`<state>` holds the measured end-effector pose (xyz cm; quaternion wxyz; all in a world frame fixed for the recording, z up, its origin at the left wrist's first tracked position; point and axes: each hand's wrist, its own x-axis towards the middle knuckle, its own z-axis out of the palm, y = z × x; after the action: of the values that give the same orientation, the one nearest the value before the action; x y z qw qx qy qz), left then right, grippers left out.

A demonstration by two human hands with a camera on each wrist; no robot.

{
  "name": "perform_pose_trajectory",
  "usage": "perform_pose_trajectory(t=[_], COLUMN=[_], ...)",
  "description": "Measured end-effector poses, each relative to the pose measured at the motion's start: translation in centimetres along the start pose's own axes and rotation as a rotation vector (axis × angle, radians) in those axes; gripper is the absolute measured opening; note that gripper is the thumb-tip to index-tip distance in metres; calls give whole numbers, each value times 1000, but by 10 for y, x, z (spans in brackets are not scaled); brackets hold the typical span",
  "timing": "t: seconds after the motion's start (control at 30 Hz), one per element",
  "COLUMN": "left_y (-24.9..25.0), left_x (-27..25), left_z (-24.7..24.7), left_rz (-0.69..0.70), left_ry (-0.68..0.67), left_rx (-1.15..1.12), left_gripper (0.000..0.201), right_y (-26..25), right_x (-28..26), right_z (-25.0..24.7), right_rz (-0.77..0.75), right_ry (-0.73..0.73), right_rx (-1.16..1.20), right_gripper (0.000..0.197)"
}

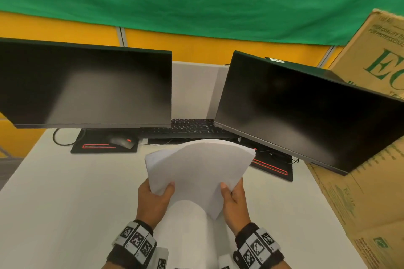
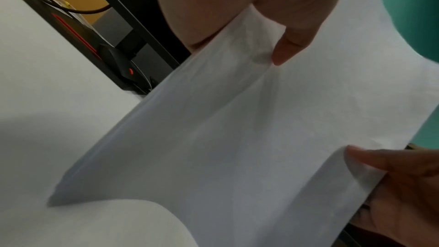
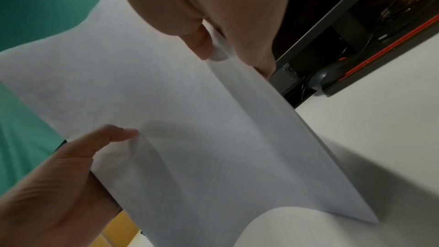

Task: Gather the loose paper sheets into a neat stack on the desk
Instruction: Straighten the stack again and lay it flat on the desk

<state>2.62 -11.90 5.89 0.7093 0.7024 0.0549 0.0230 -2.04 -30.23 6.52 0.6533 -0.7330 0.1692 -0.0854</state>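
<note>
A bundle of white paper sheets stands on edge above the white desk, bowed into a curve. My left hand grips its left side with the thumb on the front. My right hand grips its right side the same way. The left wrist view shows the sheets slanting down to the desk, my left hand pinching them above and my right hand below. In the right wrist view my right hand pinches the paper and my left hand holds the opposite edge.
Two dark monitors stand behind the paper, with a keyboard between them. A mouse lies on a black mat. Cardboard boxes crowd the desk's right side. A white rounded shape lies between my forearms.
</note>
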Motion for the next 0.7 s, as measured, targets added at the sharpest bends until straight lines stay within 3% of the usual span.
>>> perform_pose_trajectory(t=[0.17, 0.3, 0.43, 0.7], left_y=[-4, -20, -25, -24], left_x=[-7, -6, -2, 2], left_z=[0, -5, -17, -24], left_rz=[105, 143, 118, 45], left_ry=[32, 53, 105, 150], left_rx=[34, 93, 113, 55], left_gripper=[32, 16, 23, 25], right_y=[5, 16, 21, 22], right_x=[6, 8, 10, 17], right_z=[-3, -5, -14, -18], right_rz=[-16, -48, -67, -61], right_ry=[-7, 107, 193, 235], right_rx=[-28, -79, -65, -82], right_gripper=[33, 25, 11, 9])
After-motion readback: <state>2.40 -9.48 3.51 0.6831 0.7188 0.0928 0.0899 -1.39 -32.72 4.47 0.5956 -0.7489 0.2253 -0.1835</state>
